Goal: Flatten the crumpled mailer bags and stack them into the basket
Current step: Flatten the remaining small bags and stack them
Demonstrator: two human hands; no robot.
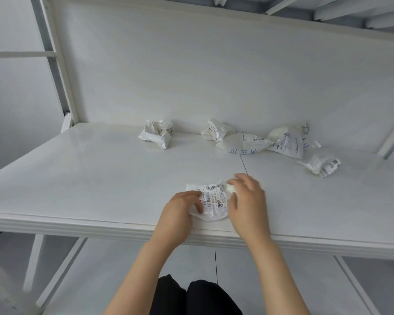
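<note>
Now the bag lies label-up on the bench near its front edge, between both hands, its long axis running left to right. The left hand pinches its left edge. The right hand, slightly blurred, curls its fingers over the bunched right end. The next move is probably a pull outward along that axis. Five other bags sit crumpled at the back, well apart from the hands. No basket shows.
</note>
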